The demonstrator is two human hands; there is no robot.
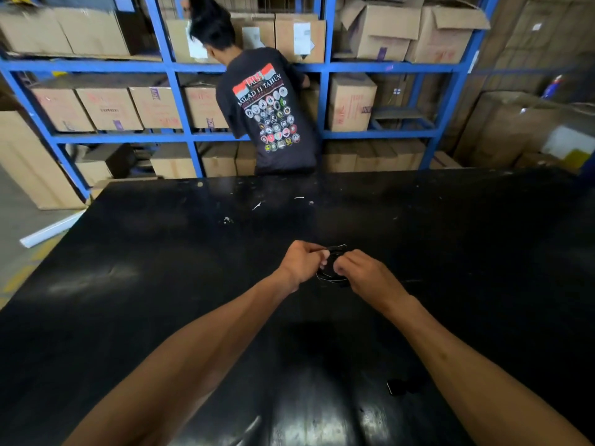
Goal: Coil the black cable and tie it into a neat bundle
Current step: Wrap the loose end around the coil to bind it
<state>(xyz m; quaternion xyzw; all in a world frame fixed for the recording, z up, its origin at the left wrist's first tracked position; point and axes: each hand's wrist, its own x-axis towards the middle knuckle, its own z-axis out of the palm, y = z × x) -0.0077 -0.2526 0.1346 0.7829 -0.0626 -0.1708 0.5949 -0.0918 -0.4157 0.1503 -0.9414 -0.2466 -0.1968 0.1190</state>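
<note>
A small coil of black cable (331,278) hangs between my two hands over the black table (161,284). My left hand (301,263) pinches the top of the coil from the left with closed fingers. On the other side, my right hand (365,273) grips it the same way. A thin wire tie end (340,246) sticks out above the coil between the fingertips. The lower loops show as faint glints against the dark tabletop; the rest of the cable is hard to tell from it.
A small dark object (401,386) lies on the table near my right forearm. White scraps (257,206) dot the far table. A person in a black printed shirt (270,114) stands behind the table, facing blue shelving (380,67) full of cardboard boxes.
</note>
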